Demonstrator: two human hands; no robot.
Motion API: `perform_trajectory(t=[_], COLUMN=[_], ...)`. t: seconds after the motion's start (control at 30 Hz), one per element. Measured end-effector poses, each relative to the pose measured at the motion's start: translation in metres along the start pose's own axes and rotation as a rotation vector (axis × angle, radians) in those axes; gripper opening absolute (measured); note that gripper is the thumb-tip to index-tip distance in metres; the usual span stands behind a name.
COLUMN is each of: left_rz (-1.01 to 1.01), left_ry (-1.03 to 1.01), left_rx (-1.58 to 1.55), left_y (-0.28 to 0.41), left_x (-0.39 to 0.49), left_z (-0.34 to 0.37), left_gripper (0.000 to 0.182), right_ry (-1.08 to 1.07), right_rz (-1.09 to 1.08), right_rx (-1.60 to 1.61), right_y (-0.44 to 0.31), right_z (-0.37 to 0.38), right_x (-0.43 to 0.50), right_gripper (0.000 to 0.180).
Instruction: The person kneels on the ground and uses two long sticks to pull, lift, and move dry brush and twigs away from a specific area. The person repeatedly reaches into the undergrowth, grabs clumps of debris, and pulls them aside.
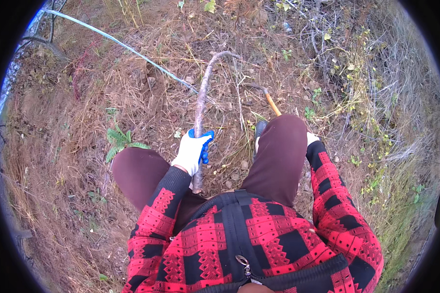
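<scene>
My left hand (193, 150), in a white work glove with a blue coated palm, grips a thick, bark-covered branch (202, 95) near its lower end. The branch rises away from me and bends right at its far tip. Mostly hidden behind my right knee, my right hand (312, 138) shows only part of a white glove at the cuff. A hand tool with a wooden handle (272, 103) and a dark curved head, apparently a sickle, extends beyond that knee. The knee covers the handle's near end, so the right hand's hold on it cannot be seen.
A pale blue cord (121, 44) stretches from the upper left to the branch. Dry grass and soil surround my bent legs (278, 157). Tangled twigs (315, 40) lie at the upper right, and a leafy green plant (119, 141) grows beside my left knee.
</scene>
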State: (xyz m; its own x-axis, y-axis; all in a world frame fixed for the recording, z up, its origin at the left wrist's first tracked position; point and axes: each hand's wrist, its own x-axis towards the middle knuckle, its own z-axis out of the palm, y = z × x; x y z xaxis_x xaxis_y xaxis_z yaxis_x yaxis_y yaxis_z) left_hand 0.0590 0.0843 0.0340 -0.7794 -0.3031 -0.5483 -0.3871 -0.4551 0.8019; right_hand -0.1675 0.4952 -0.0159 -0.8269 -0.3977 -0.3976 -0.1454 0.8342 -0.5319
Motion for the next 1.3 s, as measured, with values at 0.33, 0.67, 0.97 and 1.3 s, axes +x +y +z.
perform_trajectory(t=[0.33,0.67,0.97,1.3], left_rz=[0.092,0.059,0.012,-0.003], left_ry=[0.035,0.049,0.052,0.051], left_rx=[0.096,0.035,-0.145,-0.100], left_y=[0.058,0.097,0.089,0.085], left_x=[0.118,0.190,0.199,0.205], left_z=[0.047,0.087,0.101,0.094], left_gripper=[0.020,0.028,0.026,0.025], right_ry=[0.008,-0.231,-0.334,-0.360], right_rz=[0.304,0.344,0.202,0.259], right_rx=[0.857,1.519,1.676,1.246], right_y=[0.016,-0.089,-0.190,-0.195], right_z=[0.036,-0.032,0.009,0.000], right_x=[-0.018,0.149,0.280,0.317], right_gripper=[0.031,0.029,0.031,0.031])
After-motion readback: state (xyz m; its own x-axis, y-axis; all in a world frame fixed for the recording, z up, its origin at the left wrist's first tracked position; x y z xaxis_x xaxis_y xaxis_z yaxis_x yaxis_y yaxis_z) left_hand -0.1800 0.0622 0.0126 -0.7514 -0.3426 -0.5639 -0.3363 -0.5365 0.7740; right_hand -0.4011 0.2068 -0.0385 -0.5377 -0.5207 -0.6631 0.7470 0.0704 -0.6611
